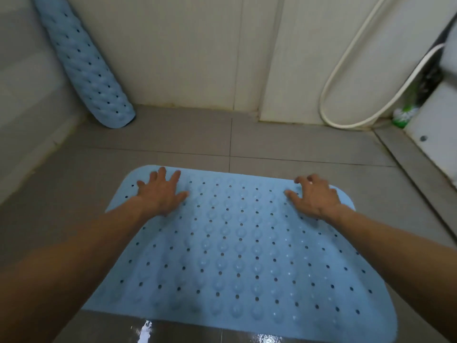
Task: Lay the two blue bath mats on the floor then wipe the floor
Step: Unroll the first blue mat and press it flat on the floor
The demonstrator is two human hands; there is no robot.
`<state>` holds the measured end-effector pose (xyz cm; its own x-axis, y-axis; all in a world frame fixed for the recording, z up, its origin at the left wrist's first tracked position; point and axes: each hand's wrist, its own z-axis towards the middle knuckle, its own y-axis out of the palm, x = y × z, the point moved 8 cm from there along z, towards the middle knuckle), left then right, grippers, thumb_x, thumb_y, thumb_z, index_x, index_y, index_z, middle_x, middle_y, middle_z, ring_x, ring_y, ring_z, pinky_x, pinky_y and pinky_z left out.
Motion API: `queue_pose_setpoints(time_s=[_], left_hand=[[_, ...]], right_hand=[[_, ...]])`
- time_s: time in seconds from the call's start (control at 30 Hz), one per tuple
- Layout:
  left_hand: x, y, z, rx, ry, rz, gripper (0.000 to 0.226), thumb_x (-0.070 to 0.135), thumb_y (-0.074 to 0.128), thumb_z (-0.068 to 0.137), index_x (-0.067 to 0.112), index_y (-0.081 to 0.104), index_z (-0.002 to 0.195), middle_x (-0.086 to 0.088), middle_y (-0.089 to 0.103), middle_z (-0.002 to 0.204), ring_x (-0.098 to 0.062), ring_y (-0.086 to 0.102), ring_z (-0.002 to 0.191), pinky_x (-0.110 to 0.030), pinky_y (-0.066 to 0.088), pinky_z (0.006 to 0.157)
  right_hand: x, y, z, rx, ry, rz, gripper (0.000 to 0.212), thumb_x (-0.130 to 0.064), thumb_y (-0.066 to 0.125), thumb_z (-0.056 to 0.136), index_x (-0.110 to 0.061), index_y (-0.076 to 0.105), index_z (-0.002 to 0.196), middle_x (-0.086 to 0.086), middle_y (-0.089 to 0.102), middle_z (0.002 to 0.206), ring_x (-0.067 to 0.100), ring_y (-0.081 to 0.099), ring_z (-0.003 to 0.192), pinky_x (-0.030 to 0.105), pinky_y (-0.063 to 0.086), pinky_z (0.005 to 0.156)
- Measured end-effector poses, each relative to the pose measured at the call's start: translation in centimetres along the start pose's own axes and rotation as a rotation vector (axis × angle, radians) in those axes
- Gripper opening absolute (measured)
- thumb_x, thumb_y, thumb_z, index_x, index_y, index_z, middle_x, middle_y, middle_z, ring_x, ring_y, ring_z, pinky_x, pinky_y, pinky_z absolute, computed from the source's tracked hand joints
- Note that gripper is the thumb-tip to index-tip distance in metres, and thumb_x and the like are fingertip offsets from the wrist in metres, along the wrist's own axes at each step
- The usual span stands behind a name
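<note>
A blue bath mat (235,248) with holes and bumps lies flat on the grey tiled floor (296,142) in front of me. My left hand (162,194) presses flat on its far left corner, fingers spread. My right hand (314,196) rests on the far right corner, fingers bent against the mat's edge. A second blue bath mat (86,63) stands rolled up, leaning in the far left corner against the wall.
A white hose (346,78) loops down the right wall to the floor. A green and white object (404,116) sits in the far right corner beside a white fixture (435,127). The floor near my body (148,330) is wet and shiny.
</note>
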<state>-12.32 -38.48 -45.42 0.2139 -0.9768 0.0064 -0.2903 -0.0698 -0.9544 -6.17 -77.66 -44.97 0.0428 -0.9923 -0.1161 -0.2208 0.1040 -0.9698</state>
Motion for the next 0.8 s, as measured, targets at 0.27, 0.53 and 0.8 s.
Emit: queue_pose_setpoints(time_s=[0.27,0.53,0.8], left_hand=[[-1.6,8.4,-2.0,-0.165,-0.118,-0.146,0.076,0.082,0.000,0.080,0.048,-0.029,0.142,0.006,-0.042,0.151,-0.031,-0.026,0.145,-0.073,-0.010,0.107],[-1.1,6.5,3.8,-0.015,-0.160,-0.185,0.072,0.080,-0.003,0.081,0.051,-0.025,0.143,0.008,-0.036,0.155,-0.028,-0.026,0.145,-0.070,-0.017,0.105],[-1.0,5.4,8.8,0.139,-0.167,-0.159,0.069,0.079,-0.004,0.082,0.053,-0.018,0.145,0.007,-0.025,0.160,-0.028,-0.020,0.148,-0.069,-0.014,0.109]], right_hand=[[-0.8,9.4,-3.2,-0.108,0.003,0.005,0.066,-0.078,-0.001,0.086,-0.056,-0.022,0.146,-0.015,-0.039,0.154,0.027,-0.027,0.149,0.067,-0.014,0.114],[-1.6,7.7,3.5,0.003,-0.021,0.012,0.065,-0.078,-0.001,0.088,-0.057,-0.018,0.147,-0.014,-0.028,0.162,0.025,-0.026,0.150,0.067,-0.014,0.114],[-1.9,6.7,8.9,0.068,-0.033,-0.011,0.066,-0.079,0.000,0.088,-0.057,-0.012,0.149,-0.013,-0.021,0.164,0.024,-0.020,0.152,0.066,-0.015,0.115]])
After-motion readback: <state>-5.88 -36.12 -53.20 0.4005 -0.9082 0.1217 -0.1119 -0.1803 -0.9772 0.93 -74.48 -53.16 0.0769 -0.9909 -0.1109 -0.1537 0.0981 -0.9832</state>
